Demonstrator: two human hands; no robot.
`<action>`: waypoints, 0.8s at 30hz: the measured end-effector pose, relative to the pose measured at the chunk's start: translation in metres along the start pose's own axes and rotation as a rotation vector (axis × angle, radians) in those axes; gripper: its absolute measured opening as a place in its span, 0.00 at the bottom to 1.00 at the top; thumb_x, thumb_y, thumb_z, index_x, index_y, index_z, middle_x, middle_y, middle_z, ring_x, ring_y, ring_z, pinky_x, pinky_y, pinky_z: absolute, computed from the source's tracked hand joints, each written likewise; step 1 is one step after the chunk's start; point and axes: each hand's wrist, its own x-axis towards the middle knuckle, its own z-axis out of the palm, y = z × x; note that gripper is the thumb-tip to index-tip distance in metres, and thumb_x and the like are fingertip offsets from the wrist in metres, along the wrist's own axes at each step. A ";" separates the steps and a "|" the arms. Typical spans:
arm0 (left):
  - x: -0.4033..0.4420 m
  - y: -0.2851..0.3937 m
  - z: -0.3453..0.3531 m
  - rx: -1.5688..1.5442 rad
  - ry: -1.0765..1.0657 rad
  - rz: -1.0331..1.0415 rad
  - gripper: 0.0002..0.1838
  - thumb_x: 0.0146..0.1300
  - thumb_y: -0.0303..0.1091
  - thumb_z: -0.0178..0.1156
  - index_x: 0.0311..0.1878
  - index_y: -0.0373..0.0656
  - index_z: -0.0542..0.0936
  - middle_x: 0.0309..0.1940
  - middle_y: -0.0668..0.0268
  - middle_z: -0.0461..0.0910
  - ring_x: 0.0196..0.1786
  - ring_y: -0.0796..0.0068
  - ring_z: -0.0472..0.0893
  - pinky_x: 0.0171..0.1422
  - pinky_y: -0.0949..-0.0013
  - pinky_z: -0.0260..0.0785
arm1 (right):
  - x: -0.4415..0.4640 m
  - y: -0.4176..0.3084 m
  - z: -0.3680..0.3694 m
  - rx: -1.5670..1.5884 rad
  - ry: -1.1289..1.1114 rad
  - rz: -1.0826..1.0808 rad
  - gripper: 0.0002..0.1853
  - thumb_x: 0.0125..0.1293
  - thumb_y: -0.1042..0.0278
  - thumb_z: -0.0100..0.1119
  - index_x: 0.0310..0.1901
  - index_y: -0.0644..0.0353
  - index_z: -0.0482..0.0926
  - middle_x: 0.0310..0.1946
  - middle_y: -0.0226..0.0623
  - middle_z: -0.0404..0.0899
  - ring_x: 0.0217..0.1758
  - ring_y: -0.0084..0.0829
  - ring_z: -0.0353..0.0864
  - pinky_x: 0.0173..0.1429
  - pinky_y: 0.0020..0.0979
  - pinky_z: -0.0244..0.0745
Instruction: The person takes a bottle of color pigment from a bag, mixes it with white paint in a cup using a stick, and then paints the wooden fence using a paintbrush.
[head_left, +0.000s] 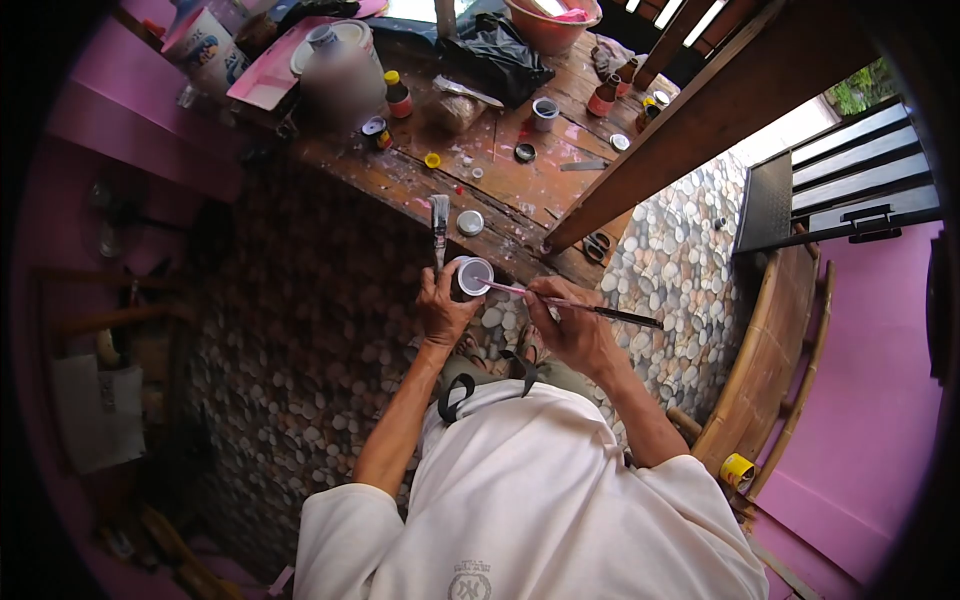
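Observation:
Near the table's front edge, my left hand (pixel 446 308) is wrapped round a small open cup (pixel 474 276) with pale paint inside. A wide paintbrush (pixel 440 225) stands up from the same hand, bristles away from me. My right hand (pixel 573 325) is closed on a thin brush (pixel 625 316) with a dark handle end; its tip reaches into the cup. Just beyond the cup, a round lid (pixel 470 223) lies on the wooden table (pixel 400 185).
Bottles (pixel 398 95), a black plastic bag (pixel 497 60), a grey-filled cup (pixel 545 113) and scissors (pixel 596 247) lie on the table. A slanting wooden beam (pixel 680 120) crosses at right. A bamboo bench (pixel 765 360) stands along the right wall.

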 end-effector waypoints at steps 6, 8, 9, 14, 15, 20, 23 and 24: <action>-0.005 0.000 -0.002 0.011 -0.050 -0.033 0.39 0.33 0.40 0.81 0.55 0.50 0.77 0.40 0.57 0.72 0.41 0.50 0.79 0.42 0.53 0.74 | 0.005 -0.005 0.000 0.014 -0.030 -0.004 0.05 0.64 0.75 0.61 0.40 0.61 0.76 0.30 0.44 0.79 0.31 0.47 0.81 0.34 0.41 0.76; -0.007 -0.001 0.000 0.000 -0.050 -0.029 0.39 0.33 0.40 0.81 0.55 0.50 0.77 0.40 0.57 0.72 0.41 0.50 0.78 0.42 0.53 0.74 | 0.004 -0.004 0.000 -0.013 -0.002 -0.021 0.05 0.64 0.75 0.61 0.40 0.61 0.76 0.30 0.44 0.79 0.31 0.47 0.81 0.34 0.41 0.76; -0.007 -0.002 0.000 -0.010 -0.052 -0.027 0.40 0.33 0.40 0.81 0.56 0.50 0.77 0.40 0.57 0.71 0.42 0.50 0.78 0.43 0.53 0.74 | 0.002 -0.003 0.000 -0.034 -0.013 -0.019 0.05 0.64 0.75 0.61 0.40 0.61 0.76 0.30 0.44 0.79 0.31 0.47 0.81 0.34 0.41 0.76; -0.008 -0.001 0.001 -0.016 -0.067 -0.052 0.39 0.33 0.39 0.81 0.56 0.50 0.77 0.41 0.57 0.71 0.44 0.50 0.77 0.44 0.53 0.73 | 0.000 -0.008 0.000 -0.008 -0.100 0.034 0.05 0.64 0.75 0.61 0.40 0.61 0.75 0.30 0.43 0.78 0.31 0.47 0.81 0.34 0.41 0.76; -0.008 0.000 0.001 -0.016 -0.064 -0.054 0.39 0.33 0.38 0.81 0.56 0.50 0.77 0.41 0.57 0.71 0.44 0.50 0.77 0.44 0.53 0.73 | 0.003 -0.008 0.002 0.017 -0.049 -0.019 0.06 0.63 0.75 0.61 0.40 0.61 0.76 0.30 0.43 0.79 0.31 0.47 0.81 0.34 0.41 0.76; -0.008 -0.002 0.001 -0.015 -0.076 -0.039 0.40 0.33 0.38 0.81 0.56 0.50 0.77 0.41 0.57 0.71 0.43 0.50 0.77 0.44 0.53 0.73 | 0.002 -0.003 -0.002 -0.072 -0.037 -0.045 0.06 0.63 0.76 0.62 0.41 0.62 0.76 0.32 0.44 0.80 0.32 0.47 0.82 0.34 0.40 0.77; -0.007 0.000 0.000 -0.009 -0.058 -0.022 0.40 0.33 0.38 0.81 0.56 0.50 0.77 0.41 0.57 0.72 0.42 0.50 0.77 0.43 0.53 0.73 | 0.000 -0.005 -0.004 0.018 -0.134 0.038 0.07 0.63 0.76 0.62 0.41 0.64 0.76 0.32 0.45 0.80 0.33 0.47 0.82 0.35 0.40 0.77; -0.006 0.001 0.000 -0.010 -0.045 -0.014 0.40 0.33 0.38 0.81 0.56 0.50 0.77 0.41 0.57 0.72 0.42 0.50 0.78 0.42 0.53 0.74 | 0.001 -0.004 -0.002 0.036 -0.079 0.021 0.06 0.63 0.76 0.62 0.41 0.63 0.76 0.32 0.45 0.81 0.33 0.47 0.82 0.35 0.40 0.78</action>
